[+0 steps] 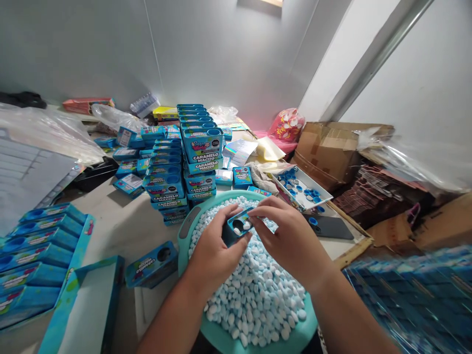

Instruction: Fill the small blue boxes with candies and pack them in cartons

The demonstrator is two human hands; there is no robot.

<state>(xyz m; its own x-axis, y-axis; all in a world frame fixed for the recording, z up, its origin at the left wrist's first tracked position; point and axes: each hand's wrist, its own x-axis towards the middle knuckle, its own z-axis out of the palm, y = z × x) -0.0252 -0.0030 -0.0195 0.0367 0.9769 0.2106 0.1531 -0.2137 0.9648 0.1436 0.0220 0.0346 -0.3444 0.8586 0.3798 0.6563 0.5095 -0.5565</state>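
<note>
My left hand (221, 233) is closed round a small blue candy box (233, 235), tilted so its round opening faces up. A few white candies (246, 225) show at that opening. Bent over the box's right end, my right hand (278, 221) has thumb and fingertips drawn together beside these candies; what sits between them is too hidden to make out. Both hands are above a turquoise tub (308, 334) heaped with pale blue and white candies (254, 300). Left of the tub lies another blue box (152, 265) with a dark round hole.
Stacked blue boxes (202, 145) rise behind the tub. An open display carton (83, 246) at left holds several boxes in a row. To the right are a white tray (311, 196) of blue caps, a dark phone (334, 227) and cardboard boxes (324, 152).
</note>
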